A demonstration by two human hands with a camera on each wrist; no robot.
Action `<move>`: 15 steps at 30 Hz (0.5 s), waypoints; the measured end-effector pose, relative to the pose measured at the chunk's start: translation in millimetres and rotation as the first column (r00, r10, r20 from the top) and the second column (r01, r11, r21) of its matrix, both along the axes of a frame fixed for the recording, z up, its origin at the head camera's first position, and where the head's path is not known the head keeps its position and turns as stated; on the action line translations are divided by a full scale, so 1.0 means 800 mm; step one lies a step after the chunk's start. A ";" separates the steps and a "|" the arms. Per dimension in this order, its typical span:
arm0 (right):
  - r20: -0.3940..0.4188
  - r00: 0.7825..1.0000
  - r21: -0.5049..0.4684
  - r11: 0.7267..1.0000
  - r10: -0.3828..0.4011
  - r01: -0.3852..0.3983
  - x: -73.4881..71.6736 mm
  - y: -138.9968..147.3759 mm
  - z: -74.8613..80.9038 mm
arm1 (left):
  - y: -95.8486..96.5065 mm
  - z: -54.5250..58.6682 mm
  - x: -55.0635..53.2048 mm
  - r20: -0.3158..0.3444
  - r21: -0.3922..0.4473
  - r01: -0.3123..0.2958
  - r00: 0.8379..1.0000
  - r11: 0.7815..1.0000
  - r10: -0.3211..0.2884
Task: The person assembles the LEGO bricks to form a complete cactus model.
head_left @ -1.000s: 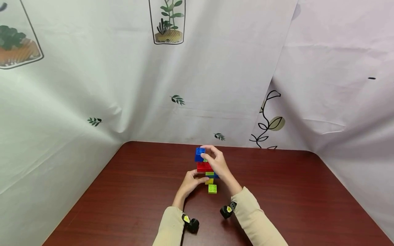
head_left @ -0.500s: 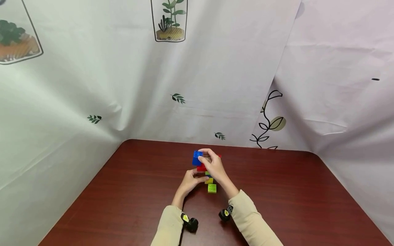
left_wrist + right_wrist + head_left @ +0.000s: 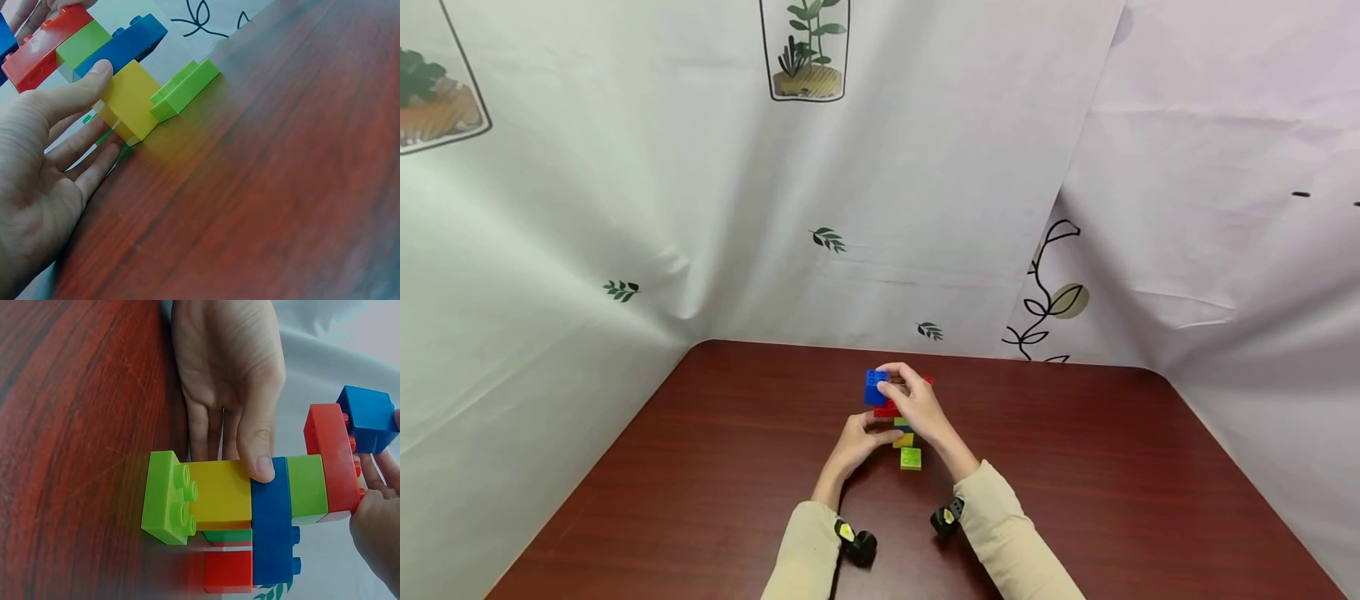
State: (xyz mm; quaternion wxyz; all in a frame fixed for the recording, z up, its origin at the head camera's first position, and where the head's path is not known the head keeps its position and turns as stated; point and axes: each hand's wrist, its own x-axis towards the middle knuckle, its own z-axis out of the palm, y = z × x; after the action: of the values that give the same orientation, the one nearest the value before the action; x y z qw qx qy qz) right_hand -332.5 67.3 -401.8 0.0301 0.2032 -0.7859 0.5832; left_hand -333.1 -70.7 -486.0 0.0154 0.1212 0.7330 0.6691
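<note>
A tower of toy building bricks stands on the table. My left hand [image 3: 855, 446] grips it low down, its thumb across the blue brick [image 3: 272, 519] and yellow brick [image 3: 131, 97], other fingers behind. A light green brick [image 3: 911, 459] juts from the base toward me. Above the blue one sit another light green brick [image 3: 306, 487] and a long red brick [image 3: 331, 456]. My right hand [image 3: 919, 407] pinches an upper blue brick [image 3: 875, 387] at the red brick's left end. That brick meets the red studs in the right wrist view; whether it is fully seated I cannot tell.
The dark red wooden table [image 3: 715, 492] spreads around the tower. Behind it hangs a white cloth [image 3: 880, 208] printed with plants. Another red brick [image 3: 228, 572] and a darker green brick [image 3: 227, 537] show at the tower's far side. Both wrists carry small black cameras.
My right hand has come down a little and left with the upper blue brick, closer onto the red brick. The left hand keeps its grip on the tower. The head view has shifted slightly.
</note>
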 end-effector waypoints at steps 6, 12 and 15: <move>-0.003 1.000 -0.005 1.000 0.021 -0.021 0.000 0.001 0.000 | 0.001 0.002 0.002 0.001 -0.005 0.004 1.000 1.000 -0.004; 0.043 0.996 -0.028 0.996 0.083 -0.082 -0.001 0.003 0.001 | -0.001 0.017 0.012 -0.006 -0.001 0.007 1.000 1.000 -0.007; 0.047 0.993 -0.024 0.994 0.105 -0.104 -0.002 0.004 0.001 | -0.004 0.031 0.021 -0.009 -0.011 0.015 1.000 1.000 -0.015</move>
State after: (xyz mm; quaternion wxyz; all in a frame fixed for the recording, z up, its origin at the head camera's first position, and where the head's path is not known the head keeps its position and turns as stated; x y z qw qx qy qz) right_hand -334.3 70.5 -400.7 -0.0174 0.2297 -0.7685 0.5970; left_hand -316.5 -73.6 -461.4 0.0178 0.1297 0.7359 0.6643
